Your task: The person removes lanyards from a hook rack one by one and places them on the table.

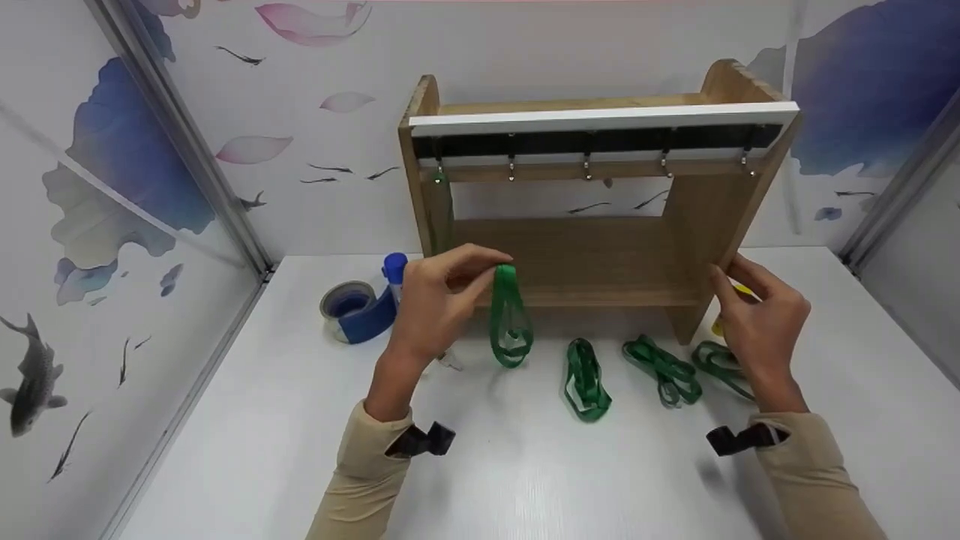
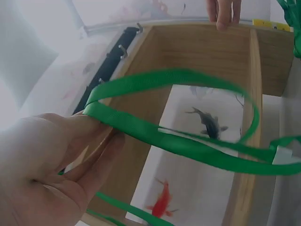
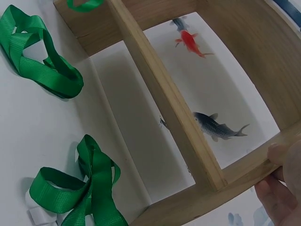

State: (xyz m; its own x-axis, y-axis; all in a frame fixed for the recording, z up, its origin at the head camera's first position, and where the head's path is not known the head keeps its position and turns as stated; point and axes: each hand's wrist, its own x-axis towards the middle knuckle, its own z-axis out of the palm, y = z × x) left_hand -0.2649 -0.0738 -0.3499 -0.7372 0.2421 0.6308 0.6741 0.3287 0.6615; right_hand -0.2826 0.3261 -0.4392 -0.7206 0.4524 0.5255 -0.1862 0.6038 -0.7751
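Observation:
My left hand (image 1: 442, 300) pinches a green ribbon lanyard (image 1: 511, 326) at its top, and the folded loop dangles in front of the wooden shelf (image 1: 570, 259). Seen from the left wrist, the ribbon (image 2: 141, 81) spreads into a wide loop beyond the fingertips. My right hand (image 1: 766, 326) grips the front edge of the shelf's right side panel, fingers on one face and thumb on the other. A black strip (image 1: 551, 142) under the shelf's top carries several metal hooks (image 1: 588, 169). Another green ribbon (image 1: 442, 217) hangs from the leftmost hook.
Three more green lanyards lie on the white table: one bundle (image 1: 586, 382) in the middle, another bundle (image 1: 664, 369) and a third (image 1: 721, 367) farther right. Blue tape (image 1: 367, 315) and a blue-capped marker (image 1: 395, 268) stand left of the shelf. A yellow object (image 1: 718, 326) is partly behind my right hand.

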